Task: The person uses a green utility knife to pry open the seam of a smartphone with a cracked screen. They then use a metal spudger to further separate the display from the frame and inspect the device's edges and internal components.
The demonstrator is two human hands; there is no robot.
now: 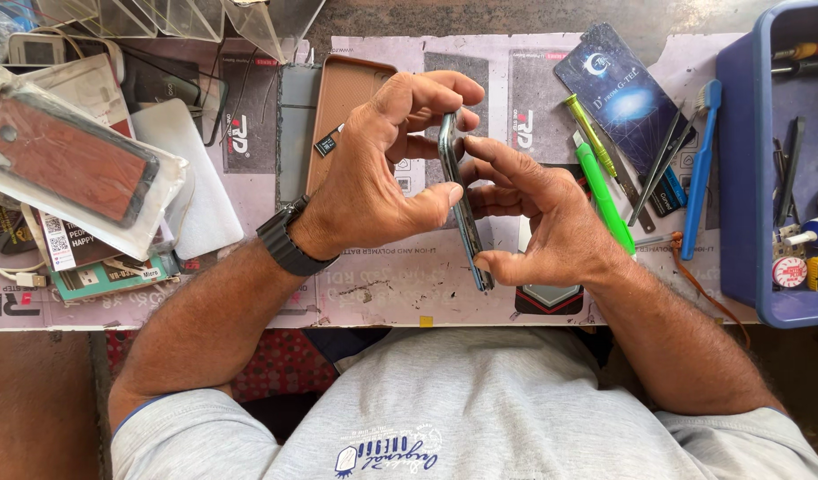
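Note:
A slim dark smartphone (463,216) is held on edge above the worktable, its thin side facing the camera. My left hand (387,169), with a black watch on the wrist, grips the phone from the left, thumb on its side and fingers curled over the top end. My right hand (538,218) holds it from the right, fingertips pressing along the edge and the thumb near the lower end. A tan phone case (342,98) lies flat on the table just behind my left hand.
A blue plastic tray (747,178) of tools stands at the right. A green screwdriver (600,191), a blue brush (701,169), tweezers (658,169) and a dark blue card (618,98) lie beside it. A packaged brown phone cover (67,164) and white cloth (191,178) sit left.

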